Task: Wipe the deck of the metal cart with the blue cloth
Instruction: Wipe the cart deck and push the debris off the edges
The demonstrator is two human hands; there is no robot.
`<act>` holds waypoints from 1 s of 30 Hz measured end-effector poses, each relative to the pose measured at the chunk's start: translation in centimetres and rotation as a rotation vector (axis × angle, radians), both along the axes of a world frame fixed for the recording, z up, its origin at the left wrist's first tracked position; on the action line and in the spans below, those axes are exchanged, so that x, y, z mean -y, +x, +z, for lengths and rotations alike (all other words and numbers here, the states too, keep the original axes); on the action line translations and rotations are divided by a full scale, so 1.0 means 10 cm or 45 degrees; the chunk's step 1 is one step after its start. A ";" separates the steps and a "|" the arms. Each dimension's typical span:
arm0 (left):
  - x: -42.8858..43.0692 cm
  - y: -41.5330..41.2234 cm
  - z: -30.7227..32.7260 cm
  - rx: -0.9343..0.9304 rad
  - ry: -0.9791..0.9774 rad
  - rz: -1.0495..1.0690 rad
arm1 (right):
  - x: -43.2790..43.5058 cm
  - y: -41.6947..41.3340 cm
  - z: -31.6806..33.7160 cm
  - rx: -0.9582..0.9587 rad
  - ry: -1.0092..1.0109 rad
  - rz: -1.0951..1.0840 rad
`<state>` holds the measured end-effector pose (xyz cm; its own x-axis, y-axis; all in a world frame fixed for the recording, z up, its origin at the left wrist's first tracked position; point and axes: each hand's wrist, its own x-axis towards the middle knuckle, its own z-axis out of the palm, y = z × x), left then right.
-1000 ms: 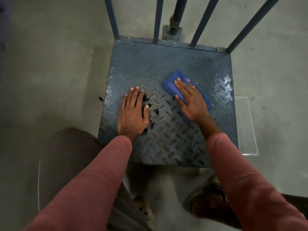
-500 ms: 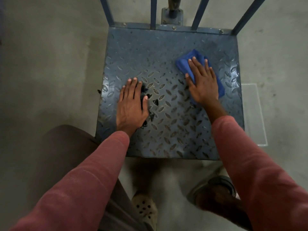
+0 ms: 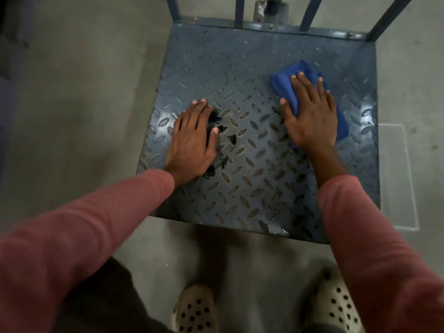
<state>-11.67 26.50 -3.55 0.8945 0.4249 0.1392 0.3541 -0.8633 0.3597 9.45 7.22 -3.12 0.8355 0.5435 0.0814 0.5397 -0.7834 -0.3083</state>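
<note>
The cart's deck (image 3: 240,75) is blue-grey tread plate seen from above. A folded blue cloth (image 3: 292,76) lies on the deck's right half. My right hand (image 3: 311,114) presses flat on the cloth with straight, spread fingers. My left hand (image 3: 192,140) rests flat on the bare deck at the left, fingers straight and together. Small black scraps (image 3: 231,139) lie on the plate just right of the left hand.
Blue upright bars (image 3: 239,10) and a post base (image 3: 271,8) rise along the deck's far edge. Grey concrete floor surrounds the cart, with a marked rectangle (image 3: 396,176) to the right. My two perforated clogs (image 3: 194,308) stand in front of the near edge.
My right hand has pushed the cloth away from me and to the right across the deck. The left hand has stayed planted in the same spot.
</note>
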 end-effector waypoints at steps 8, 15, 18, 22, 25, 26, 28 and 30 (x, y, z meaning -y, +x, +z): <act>-0.09 -0.06 -0.10 0.268 0.025 -0.021 | -0.11 -0.15 -0.09 0.058 0.021 -0.130; -0.18 0.10 0.17 0.259 -0.079 0.028 | -0.01 -0.32 -0.13 0.068 0.041 -0.081; -0.14 0.17 0.35 0.227 -0.058 0.207 | 0.03 -0.39 -0.14 0.063 0.012 -0.077; -0.12 0.14 0.42 0.190 0.023 0.233 | 0.06 -0.42 -0.11 0.017 -0.021 -0.084; -0.06 0.09 0.40 0.166 -0.018 0.239 | 0.06 -0.42 -0.09 -0.010 -0.021 -0.075; -0.05 0.07 0.39 0.171 -0.038 0.228 | 0.06 -0.42 -0.08 -0.012 -0.017 -0.072; -0.03 0.06 0.39 0.184 -0.076 0.221 | 0.07 -0.43 -0.08 -0.008 -0.014 -0.065; -0.03 0.08 0.41 0.188 -0.139 0.211 | 0.08 -0.43 -0.08 -0.007 -0.012 -0.059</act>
